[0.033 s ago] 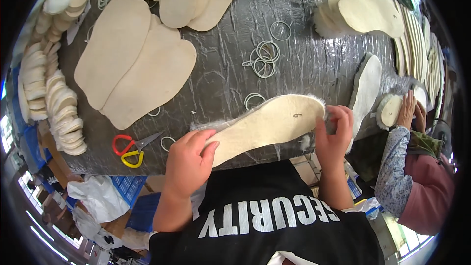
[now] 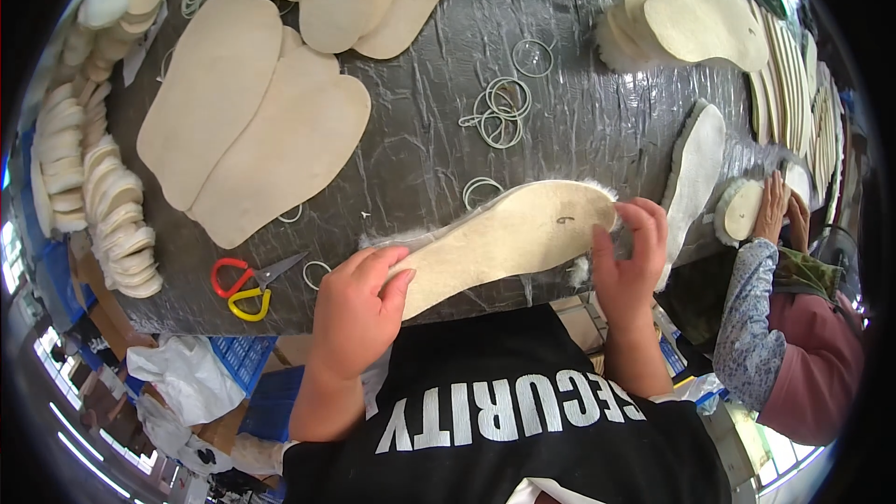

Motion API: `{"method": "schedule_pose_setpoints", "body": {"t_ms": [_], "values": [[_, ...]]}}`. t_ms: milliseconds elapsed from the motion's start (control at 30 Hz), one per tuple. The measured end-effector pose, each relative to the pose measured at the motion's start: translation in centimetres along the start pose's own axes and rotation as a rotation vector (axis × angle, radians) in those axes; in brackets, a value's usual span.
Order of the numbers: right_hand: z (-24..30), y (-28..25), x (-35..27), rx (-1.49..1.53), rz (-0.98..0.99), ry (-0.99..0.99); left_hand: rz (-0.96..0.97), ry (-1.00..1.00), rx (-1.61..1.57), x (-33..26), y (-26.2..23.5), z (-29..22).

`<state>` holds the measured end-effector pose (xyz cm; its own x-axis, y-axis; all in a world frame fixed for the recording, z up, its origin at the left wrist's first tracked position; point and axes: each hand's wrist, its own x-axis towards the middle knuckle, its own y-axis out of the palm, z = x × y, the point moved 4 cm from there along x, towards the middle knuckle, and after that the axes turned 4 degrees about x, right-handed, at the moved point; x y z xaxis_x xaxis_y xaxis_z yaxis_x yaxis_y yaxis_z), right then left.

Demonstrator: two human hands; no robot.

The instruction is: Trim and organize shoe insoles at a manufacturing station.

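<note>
A cream insole (image 2: 509, 238) with a white fleecy underside lies slantwise before me, its pale smooth face up. My left hand (image 2: 359, 303) pinches its left end between thumb and fingers. At the insole's right end is my right hand (image 2: 633, 252), thumb and fingers apart and curved beside the edge; whether a fingertip touches it I cannot tell. Under the insole's far edge, more white fleece shows, perhaps a second insole. Scissors (image 2: 250, 285) with one red and one yellow handle lie left of my left hand.
Large cream insoles (image 2: 280, 145) lie at the far left, and fleecy stacks (image 2: 117, 215) line the left edge. Rubber bands (image 2: 504, 112) lie mid-table. A single insole (image 2: 695, 177) and a pile (image 2: 705, 28) are on the right. A co-worker's hands (image 2: 775, 210) rest on another insole.
My right hand has shifted slightly, its thumb moving left and its fingers spreading a little at the insole's end. My left hand keeps its pinch.
</note>
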<state>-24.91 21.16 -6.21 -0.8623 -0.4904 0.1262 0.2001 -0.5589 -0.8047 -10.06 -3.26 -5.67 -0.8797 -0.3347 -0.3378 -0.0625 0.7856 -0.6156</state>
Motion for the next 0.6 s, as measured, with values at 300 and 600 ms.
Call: {"method": "schedule_pose_setpoints", "body": {"t_ms": [300, 600], "values": [[5.0, 4.3, 1.7, 0.044, 0.426, -0.277, -0.004, -0.014, -0.033, 0.7, 0.1, 0.0], [4.9, 5.7, 1.4, -0.09, 0.331, -0.227, -0.038, 0.049, 0.019, 0.9, 0.5, 0.4]]}}
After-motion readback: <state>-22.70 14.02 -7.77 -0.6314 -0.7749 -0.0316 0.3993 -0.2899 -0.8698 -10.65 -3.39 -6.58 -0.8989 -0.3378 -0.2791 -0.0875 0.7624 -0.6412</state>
